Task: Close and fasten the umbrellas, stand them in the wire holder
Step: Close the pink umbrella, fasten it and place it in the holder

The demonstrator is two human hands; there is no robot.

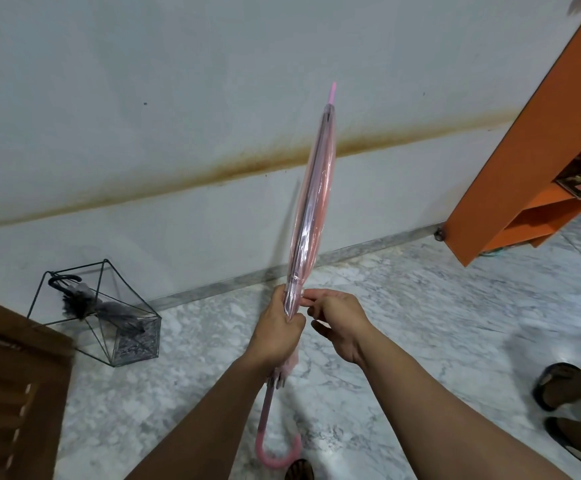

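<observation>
Both your hands meet on the furled pink umbrella (311, 202), tip up before the wall: left hand (277, 329) wrapped round its lower canopy, right hand (336, 323) pinching there, while the holder (105, 313) keeps a grey umbrella (109, 308).

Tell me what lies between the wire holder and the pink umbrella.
Head view: only bare marble floor between wire holder and pink umbrella.
</observation>
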